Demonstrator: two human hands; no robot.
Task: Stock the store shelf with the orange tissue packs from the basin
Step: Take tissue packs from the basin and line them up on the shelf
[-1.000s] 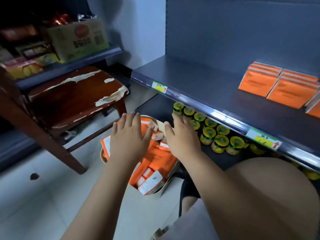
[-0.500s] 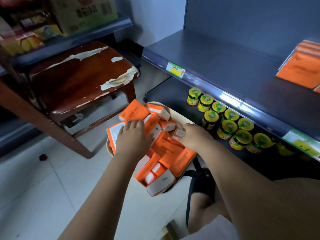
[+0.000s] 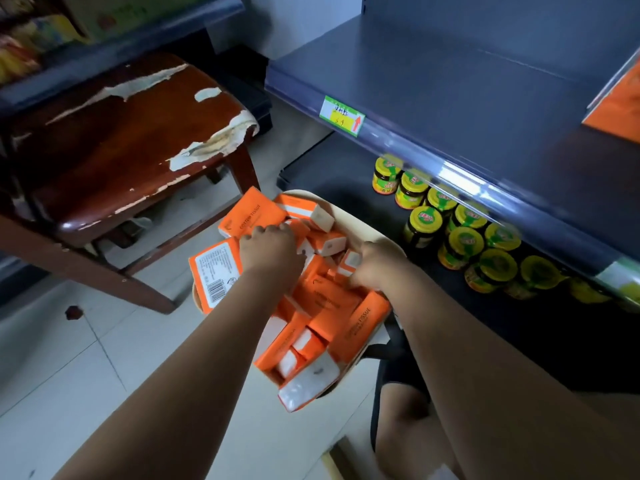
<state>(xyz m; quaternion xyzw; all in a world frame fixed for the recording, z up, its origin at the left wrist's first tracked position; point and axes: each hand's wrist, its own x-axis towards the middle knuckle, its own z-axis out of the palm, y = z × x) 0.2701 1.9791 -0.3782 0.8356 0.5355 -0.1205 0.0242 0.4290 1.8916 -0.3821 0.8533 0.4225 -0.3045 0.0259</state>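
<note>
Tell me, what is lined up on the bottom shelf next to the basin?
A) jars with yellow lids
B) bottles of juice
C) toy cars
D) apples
A: the jars with yellow lids and green labels stand in rows on the dark bottom shelf, just right of the basin full of orange tissue packs.

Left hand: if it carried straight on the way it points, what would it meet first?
Probably the orange tissue pack just beyond the left hand's curled fingers, at the far side of the basin; they seem to touch, though depth is unclear.
</note>
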